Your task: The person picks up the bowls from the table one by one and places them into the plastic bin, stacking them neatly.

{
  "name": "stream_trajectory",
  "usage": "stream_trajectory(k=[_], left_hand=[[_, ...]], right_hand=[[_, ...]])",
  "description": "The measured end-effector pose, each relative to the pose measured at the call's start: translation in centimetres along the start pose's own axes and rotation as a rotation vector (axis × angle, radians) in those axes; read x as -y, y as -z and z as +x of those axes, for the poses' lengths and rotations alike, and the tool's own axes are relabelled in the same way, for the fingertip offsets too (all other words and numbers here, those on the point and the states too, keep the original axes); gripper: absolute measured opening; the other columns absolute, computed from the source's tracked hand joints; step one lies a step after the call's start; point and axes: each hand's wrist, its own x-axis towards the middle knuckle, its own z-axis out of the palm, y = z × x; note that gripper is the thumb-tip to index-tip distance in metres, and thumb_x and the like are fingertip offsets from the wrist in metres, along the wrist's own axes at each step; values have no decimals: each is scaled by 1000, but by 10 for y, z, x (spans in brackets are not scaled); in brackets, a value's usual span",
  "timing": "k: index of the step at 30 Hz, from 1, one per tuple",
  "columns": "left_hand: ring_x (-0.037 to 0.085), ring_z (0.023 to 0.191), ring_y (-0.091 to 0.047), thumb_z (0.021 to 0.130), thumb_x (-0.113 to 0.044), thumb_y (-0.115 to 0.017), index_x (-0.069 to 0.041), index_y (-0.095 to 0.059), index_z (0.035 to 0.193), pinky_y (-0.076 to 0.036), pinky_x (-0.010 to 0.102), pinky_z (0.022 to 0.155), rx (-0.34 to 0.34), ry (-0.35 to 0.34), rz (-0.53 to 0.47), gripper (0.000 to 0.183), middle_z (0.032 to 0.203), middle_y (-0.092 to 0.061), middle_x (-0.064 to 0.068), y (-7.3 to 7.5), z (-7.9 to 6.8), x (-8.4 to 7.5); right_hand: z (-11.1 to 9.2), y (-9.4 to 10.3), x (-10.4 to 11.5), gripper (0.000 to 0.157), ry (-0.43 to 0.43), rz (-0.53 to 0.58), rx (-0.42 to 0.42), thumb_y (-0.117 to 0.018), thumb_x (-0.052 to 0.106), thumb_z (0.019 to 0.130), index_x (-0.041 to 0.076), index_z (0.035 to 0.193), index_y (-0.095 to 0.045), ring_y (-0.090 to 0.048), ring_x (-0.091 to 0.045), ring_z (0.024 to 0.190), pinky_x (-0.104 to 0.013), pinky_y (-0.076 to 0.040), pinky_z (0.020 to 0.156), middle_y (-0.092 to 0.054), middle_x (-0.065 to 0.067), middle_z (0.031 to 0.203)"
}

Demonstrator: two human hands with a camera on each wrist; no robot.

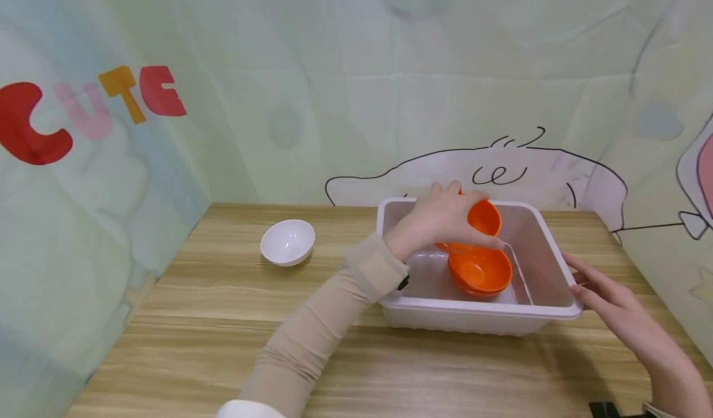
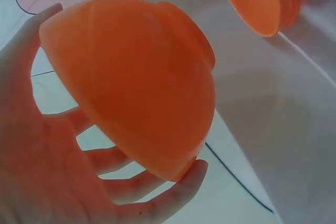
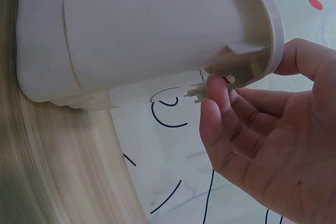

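My left hand (image 1: 437,217) grips an orange bowl (image 2: 136,77) by its rim, thumb on one side and fingers spread along the other. That bowl is tilted, and in the head view it overlaps the inside of a white plastic bin (image 1: 457,309). Below it, nested orange bowls (image 1: 480,272) sit on the bin's floor; their edges also show at the top of the left wrist view. At the bin's right end, my right hand (image 1: 609,294) holds the rim, with the thumb over the lip and fingers curled beneath it in the right wrist view.
A white bowl (image 1: 288,243) stands upright on the wooden table (image 1: 234,325), left of the bin. Behind the table hangs a printed cloth backdrop (image 1: 345,96), close to the bin's far side. Another cloth side borders the table on the left.
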Motion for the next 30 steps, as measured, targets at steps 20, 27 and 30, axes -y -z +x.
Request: stream_trajectory(k=[20, 27, 30], left_hand=[[22, 132, -34, 73, -77, -58, -43, -33, 146, -44, 43, 99, 54, -20, 2, 84, 149, -36, -1, -39, 27, -1], [24, 131, -34, 73, -76, -59, -45, -35, 144, -45, 42, 99, 58, -64, -11, 82, 148, -35, -3, -44, 33, -5], [25, 132, -34, 73, -75, -60, -45, -34, 145, -44, 43, 100, 75, -80, -2, 82, 147, -36, -3, -46, 35, -6]], right_hand=[[-1, -1, 1, 51, 7, -19, 4, -45, 10, 101, 10, 150, -32, -57, 8, 88, -11, -44, 70, -59, 23, 100], [-1, -1, -1, 53, 37, 13, -9, -45, 4, 100, 10, 150, -31, -57, 8, 88, -11, -45, 70, -59, 23, 100], [-1, -2, -1, 53, 41, 15, -13, -45, 3, 100, 10, 150, -32, -56, 8, 88, -10, -45, 70, -59, 23, 100]])
